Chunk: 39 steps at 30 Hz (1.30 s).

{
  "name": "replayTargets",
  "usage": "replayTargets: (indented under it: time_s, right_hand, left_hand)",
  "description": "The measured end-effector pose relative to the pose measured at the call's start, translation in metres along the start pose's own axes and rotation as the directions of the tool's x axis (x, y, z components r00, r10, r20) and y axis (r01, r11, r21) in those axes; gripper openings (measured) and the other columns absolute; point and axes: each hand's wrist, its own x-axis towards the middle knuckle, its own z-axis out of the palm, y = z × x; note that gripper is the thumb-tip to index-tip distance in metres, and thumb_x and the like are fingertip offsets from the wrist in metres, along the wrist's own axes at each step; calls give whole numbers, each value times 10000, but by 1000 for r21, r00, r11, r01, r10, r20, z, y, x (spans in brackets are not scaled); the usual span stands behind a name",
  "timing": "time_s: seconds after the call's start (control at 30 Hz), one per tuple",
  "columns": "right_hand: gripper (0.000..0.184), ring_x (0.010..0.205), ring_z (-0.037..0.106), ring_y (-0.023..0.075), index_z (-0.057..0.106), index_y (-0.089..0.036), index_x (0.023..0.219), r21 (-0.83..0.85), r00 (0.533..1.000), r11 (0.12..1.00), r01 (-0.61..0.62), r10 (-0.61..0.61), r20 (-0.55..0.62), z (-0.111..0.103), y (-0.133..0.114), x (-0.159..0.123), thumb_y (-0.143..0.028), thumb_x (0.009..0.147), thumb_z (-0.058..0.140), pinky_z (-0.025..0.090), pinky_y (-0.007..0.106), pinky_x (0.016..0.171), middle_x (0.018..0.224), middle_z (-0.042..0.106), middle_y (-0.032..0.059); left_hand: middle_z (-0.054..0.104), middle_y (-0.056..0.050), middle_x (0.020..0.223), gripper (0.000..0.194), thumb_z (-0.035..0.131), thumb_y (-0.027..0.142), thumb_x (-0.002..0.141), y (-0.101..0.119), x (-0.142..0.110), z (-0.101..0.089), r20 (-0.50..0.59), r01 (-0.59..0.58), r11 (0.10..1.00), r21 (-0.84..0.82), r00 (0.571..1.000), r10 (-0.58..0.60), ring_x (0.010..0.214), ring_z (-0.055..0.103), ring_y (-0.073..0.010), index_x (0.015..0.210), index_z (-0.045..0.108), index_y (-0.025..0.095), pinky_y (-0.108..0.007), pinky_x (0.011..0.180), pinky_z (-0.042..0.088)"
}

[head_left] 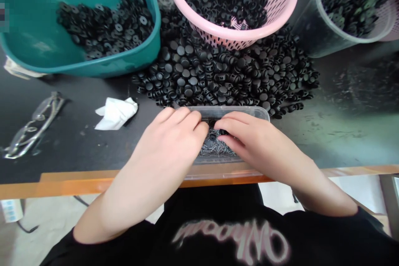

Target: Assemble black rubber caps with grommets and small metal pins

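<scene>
Black bench top (352, 133) with an orange edge strip (93, 183); pale floor (46, 212) below. A teal plastic tub (93, 68), pink perforated basket (237, 35) and clear plastic tub (311, 37) hold round black plastic parts; a loose heap of black parts (218, 75) covers the bench between them and the near edge. Eyeglasses (34, 126) and crumpled tissue (116, 113) lie at left.

Clear plastic tray (227, 113) sits flat near the bench edge, just before the heap, long axis parallel to that edge. It contains steel screws (216, 147). Left hand (170, 145) and right hand (255, 143) are over it, partly closed, fingers curled downward. Any grip: cannot tell.
</scene>
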Motion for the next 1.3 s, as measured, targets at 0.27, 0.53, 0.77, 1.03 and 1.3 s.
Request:
replayTargets:
  time_s: [0.27, 0.53, 0.77, 1.03, 1.3]
  right_hand:
    - [216, 901, 625, 225, 703, -137, 957, -228, 975, 959, 166, -126, 182, 4, 3, -1, 2, 918, 543, 522, 385, 783, 1081, 630, 86]
    - [166, 797, 577, 233, 681, -162, 836, -273, 930, 901, 336, -274, 244, 8, 4, -2, -11, 889, 640, 514, 401, 743, 926, 607, 53]
    - [144, 808, 624, 260, 686, -138, 828, -294, 918, 879, 375, -308, 250, 8, 4, 0, -8, 876, 645, 554, 428, 746, 923, 649, 79]
    - [103, 828, 646, 280, 718, -91, 915, -262, 933, 898, 353, -316, 174, 8, 3, 3, -9, 881, 665, 557, 432, 769, 897, 660, 100]
    - [166, 829, 647, 186, 657, -134, 1004, 83, 976, 975, 205, -210, 59, -1, 7, -4, -23, 977, 536, 506, 311, 707, 986, 672, 55]
  left_hand:
    - [638, -38, 851, 133, 537, 99, 957, 3, -2, 3, 0, -79, 992, -98, 997, 79, 803, 608, -259, 958, 653, 164, -417, 778, 444]
    - [663, -44, 878, 115, 550, 116, 956, 3, 1, 3, -26, -30, 995, -95, 999, 28, 827, 624, -267, 946, 655, 161, -431, 808, 459]
    - [659, -42, 832, 111, 537, 121, 966, 1, 2, 6, -64, 21, 979, -205, 997, -35, 770, 627, -256, 968, 643, 153, -423, 751, 458]
    - [699, 38, 967, 126, 535, 136, 991, 1, 1, 1, -37, 119, 824, -554, 985, -167, 758, 646, -144, 1034, 598, 236, -287, 642, 445]
    - [662, 49, 964, 153, 606, 71, 929, 4, 2, -10, -107, 112, 770, -628, 968, -229, 841, 622, -109, 970, 606, 218, -228, 741, 459]
